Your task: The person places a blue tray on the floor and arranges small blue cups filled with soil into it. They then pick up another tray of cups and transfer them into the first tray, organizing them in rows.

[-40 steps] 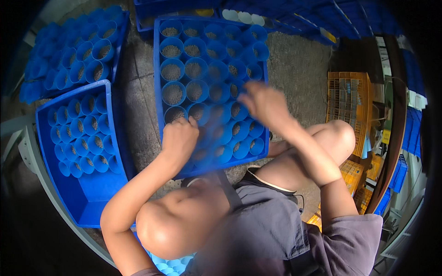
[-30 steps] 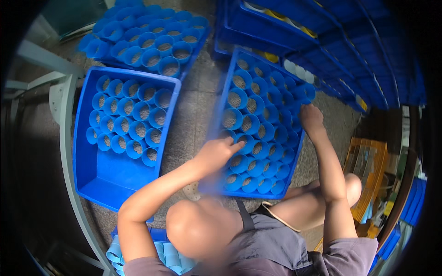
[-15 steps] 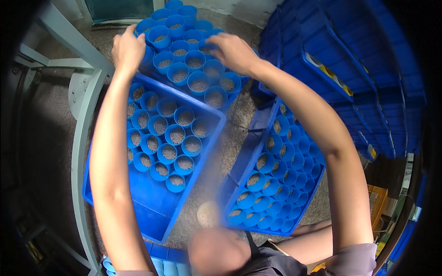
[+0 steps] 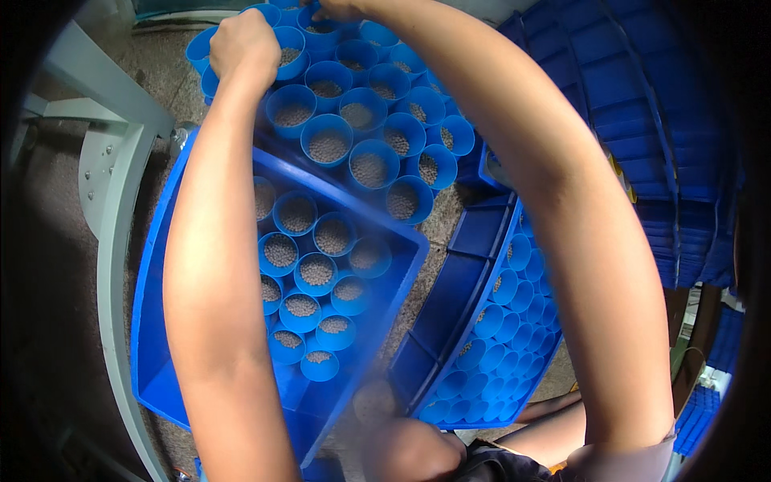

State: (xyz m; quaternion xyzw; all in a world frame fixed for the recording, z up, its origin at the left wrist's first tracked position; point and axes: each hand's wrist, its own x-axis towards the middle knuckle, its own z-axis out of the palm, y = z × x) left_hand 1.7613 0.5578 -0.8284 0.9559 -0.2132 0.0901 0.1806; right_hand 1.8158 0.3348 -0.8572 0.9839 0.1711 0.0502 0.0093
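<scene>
My left hand (image 4: 245, 48) is closed at the rims of the blue cups in the far group, its knuckles up and its fingertips hidden. Close beside it is a blue cup (image 4: 291, 58) part-filled with small grey-brown pellets. Over at the top edge, my right hand (image 4: 336, 10) is partly cut off, its curled fingers at the rim of another blue cup (image 4: 319, 26). More pellet-filled cups (image 4: 371, 165) stand close together, on the near side of both hands. Nearer still, under my left forearm, a blue crate (image 4: 409, 269) holds upright cups of pellets (image 4: 316, 273).
To the right, another blue crate (image 4: 462, 265) contains rows of cups (image 4: 498, 321), tilted in view. Tall stacked blue crates (image 4: 634, 104) rise at the far right. A pale green metal frame (image 4: 120, 265) runs along the left. A knee (image 4: 418, 450) shows at the bottom.
My view has shifted, and the cups appear larger. My right hand has moved left and farther away, to the top edge. My left hand stays closed among the far cups.
</scene>
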